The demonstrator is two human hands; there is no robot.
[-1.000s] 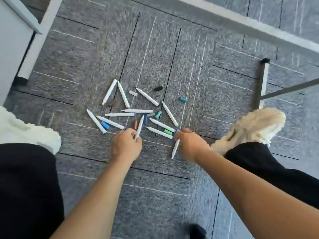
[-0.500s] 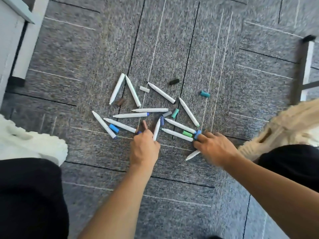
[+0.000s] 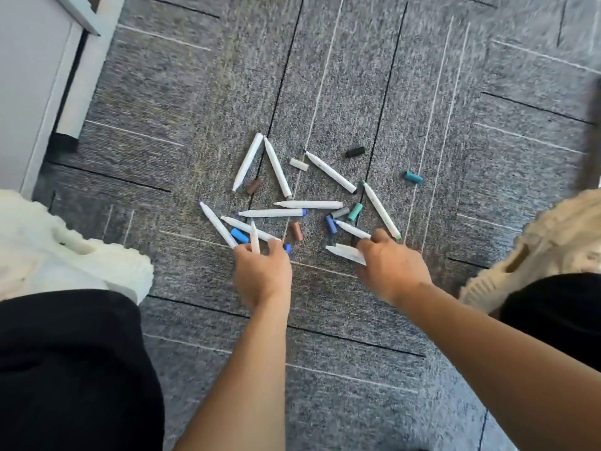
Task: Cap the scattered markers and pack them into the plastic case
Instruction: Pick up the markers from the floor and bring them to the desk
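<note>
Hands low over grey carpet (image 3: 325,76): left hand (image 3: 261,275) pinches one slim white plastic marker (image 3: 254,237) upright, right hand (image 3: 392,268) grips another white marker (image 3: 344,252); more uncapped markers (image 3: 276,212) and loose coloured caps (image 3: 413,177) lie scattered just beyond

A: L hand (image 3: 262,271)?
B: Arm out fwd, palm down, fingers curled round a slim white plastic marker (image 3: 254,238), tip pointing away.
A: R hand (image 3: 392,267)?
B: Arm in from lower right, fingers pinched on another white marker barrel (image 3: 345,252); bit blurry.
</note>
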